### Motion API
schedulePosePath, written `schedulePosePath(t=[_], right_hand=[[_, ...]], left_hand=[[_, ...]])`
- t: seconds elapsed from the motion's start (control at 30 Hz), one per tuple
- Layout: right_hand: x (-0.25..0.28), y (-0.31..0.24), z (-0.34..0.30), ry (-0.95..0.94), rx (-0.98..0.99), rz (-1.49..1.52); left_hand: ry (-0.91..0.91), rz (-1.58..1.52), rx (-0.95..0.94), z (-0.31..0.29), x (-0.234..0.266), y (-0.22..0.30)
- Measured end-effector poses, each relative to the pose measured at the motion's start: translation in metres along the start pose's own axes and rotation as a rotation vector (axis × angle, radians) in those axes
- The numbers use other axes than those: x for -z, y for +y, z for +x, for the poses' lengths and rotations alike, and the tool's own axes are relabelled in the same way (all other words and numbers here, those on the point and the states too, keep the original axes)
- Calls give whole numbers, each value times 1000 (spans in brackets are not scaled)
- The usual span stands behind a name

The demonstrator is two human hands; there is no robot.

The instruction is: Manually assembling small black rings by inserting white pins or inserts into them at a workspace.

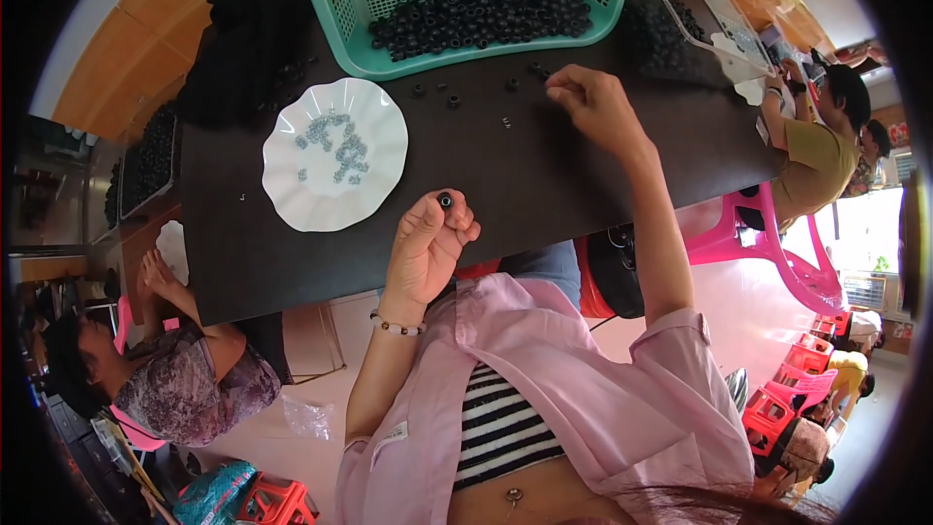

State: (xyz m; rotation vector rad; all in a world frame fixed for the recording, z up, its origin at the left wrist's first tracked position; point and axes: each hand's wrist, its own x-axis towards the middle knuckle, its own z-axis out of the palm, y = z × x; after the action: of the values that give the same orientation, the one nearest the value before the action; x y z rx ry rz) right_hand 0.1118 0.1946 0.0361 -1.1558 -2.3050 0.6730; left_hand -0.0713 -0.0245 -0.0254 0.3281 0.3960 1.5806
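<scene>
Pinched in my left hand [428,243] is a small round black piece [445,200], its light-ringed opening facing up. My right hand [595,107] hangs over the table toward the far right, thumb and fingers together; whatever is between them is hidden. Right by those fingertips lie loose black pieces [535,68]. Others of the same kind [454,100] are scattered along the front of a green plastic basket [355,63], which holds a heap of them. Tiny metal springs [506,122] rest between my hands. To the left, a white wavy-edged plate [292,194] carries many small silvery springs.
Dark cloth [248,39] lies at the table's far left. A clear bin of black pieces [671,34] stands far right. Co-workers sit at both sides, one in a patterned top [194,379], one in an olive shirt [821,165]. A pink chair [777,248] is on the right.
</scene>
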Motion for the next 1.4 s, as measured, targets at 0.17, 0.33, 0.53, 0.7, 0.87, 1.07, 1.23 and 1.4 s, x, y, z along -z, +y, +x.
schedulePosePath(t=[0.17,0.33,0.53,0.7,0.87,1.07,1.23,1.4], right_hand=[[-24,-20,-7,-99,119,61],[-33,-23,-4,-84,130,30],[-34,-28,6,-125,183,-38],[-49,-36,18,-134,263,28],[-63,-53,37,-63,319,-36],[-79,-69,59,-43,378,-281],[-88,-77,70,-123,371,-399],[-91,-76,73,-189,313,-424]], left_hand=[[0,-9,-4,0,2,0],[-13,-30,7,1,2,1],[-21,-49,23,1,2,2],[-16,-49,27,1,1,2],[-7,-58,18,0,3,1],[-18,-63,15,3,2,3],[-22,-73,23,2,3,3],[-22,-84,21,1,4,2]])
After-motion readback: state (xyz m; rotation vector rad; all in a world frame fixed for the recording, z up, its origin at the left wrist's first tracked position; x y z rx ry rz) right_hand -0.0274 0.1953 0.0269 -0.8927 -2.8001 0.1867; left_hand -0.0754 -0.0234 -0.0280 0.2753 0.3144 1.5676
